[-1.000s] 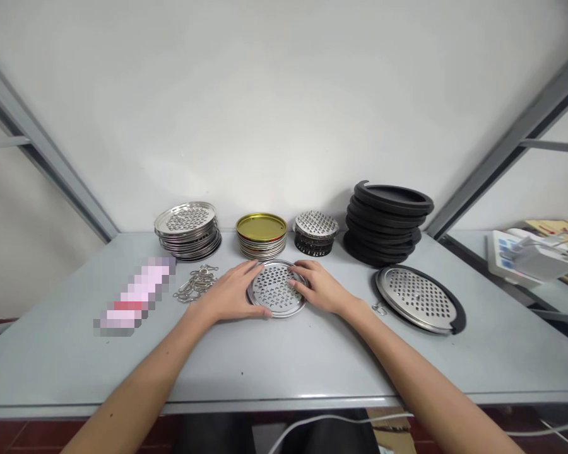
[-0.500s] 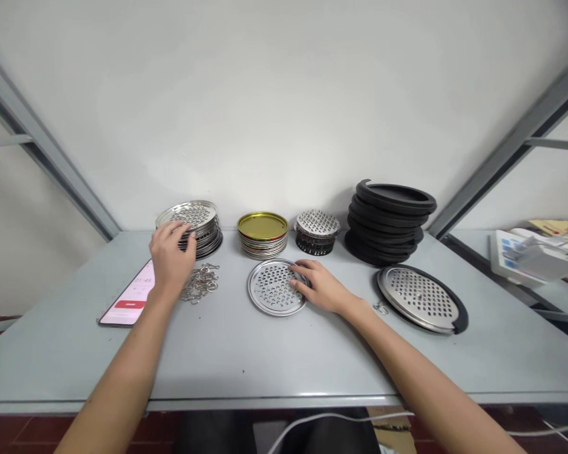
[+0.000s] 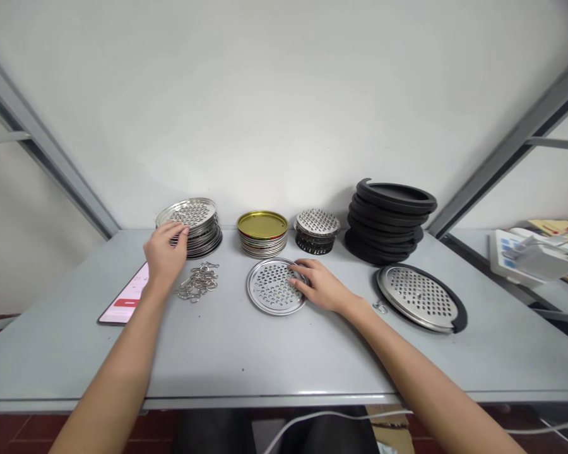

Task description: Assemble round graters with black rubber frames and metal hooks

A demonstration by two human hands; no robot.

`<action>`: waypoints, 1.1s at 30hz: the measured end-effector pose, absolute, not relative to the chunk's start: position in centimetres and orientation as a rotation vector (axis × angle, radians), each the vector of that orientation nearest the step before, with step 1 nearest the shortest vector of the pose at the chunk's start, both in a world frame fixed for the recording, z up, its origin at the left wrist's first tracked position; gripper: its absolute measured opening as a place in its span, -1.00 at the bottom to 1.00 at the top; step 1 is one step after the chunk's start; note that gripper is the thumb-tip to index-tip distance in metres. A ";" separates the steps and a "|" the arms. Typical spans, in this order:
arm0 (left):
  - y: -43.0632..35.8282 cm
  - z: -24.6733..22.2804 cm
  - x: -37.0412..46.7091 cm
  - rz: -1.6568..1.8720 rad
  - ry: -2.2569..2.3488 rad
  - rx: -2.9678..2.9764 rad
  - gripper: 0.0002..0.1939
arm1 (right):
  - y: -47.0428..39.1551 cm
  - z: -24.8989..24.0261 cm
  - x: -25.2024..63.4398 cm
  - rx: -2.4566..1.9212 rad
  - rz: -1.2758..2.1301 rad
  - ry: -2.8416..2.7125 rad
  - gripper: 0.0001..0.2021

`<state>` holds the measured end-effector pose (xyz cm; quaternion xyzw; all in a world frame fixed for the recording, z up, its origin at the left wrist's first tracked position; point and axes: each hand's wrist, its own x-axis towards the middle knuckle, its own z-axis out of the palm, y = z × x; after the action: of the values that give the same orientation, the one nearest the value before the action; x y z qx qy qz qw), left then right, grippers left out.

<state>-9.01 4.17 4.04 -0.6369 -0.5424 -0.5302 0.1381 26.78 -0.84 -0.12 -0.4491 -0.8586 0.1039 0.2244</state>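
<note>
My left hand (image 3: 166,253) is at the near side of a stack of round metal grater discs (image 3: 194,215), its fingers bent against the stack's edge; whether they grip a disc is hidden. A single perforated disc (image 3: 272,289) lies flat on the grey table (image 3: 246,347). On that disc's right rim rests my right hand (image 3: 315,284), fingers apart. Just right of my left hand is a small heap of metal hooks (image 3: 199,282).
Along the wall stand gold-topped lids (image 3: 262,226), spiked discs (image 3: 318,224) and black rings (image 3: 389,221). A grater disc in a black rim (image 3: 421,297) lies right, beside a loose hook (image 3: 380,308). A phone (image 3: 130,296) lies left, partly behind my left arm.
My left hand has shifted slightly left and its fingers have drawn closer together at the disc stack. My right hand has stayed on the single disc.
</note>
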 end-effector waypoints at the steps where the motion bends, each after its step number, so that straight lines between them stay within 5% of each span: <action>1: 4.2 4.1 -9.0 -1.551 -1.574 -1.830 -0.77 | -0.8 -0.1 26.8 -1.236 0.286 -2.367 -0.57; 21: 2.7 5.4 -7.0 -1.816 -1.436 -1.632 -0.82 | -0.7 -0.3 26.9 -1.235 0.267 -2.384 -0.56; 33: 0.9 6.6 -3.0 -2.927 -1.365 -1.971 -0.75 | -0.7 0.3 27.1 -1.232 0.281 -2.333 -0.59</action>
<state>-2.96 0.91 6.59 -0.4944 -0.3424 -0.7341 -0.3153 27.08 -0.75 0.26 -0.4505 -0.8532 0.1029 0.2418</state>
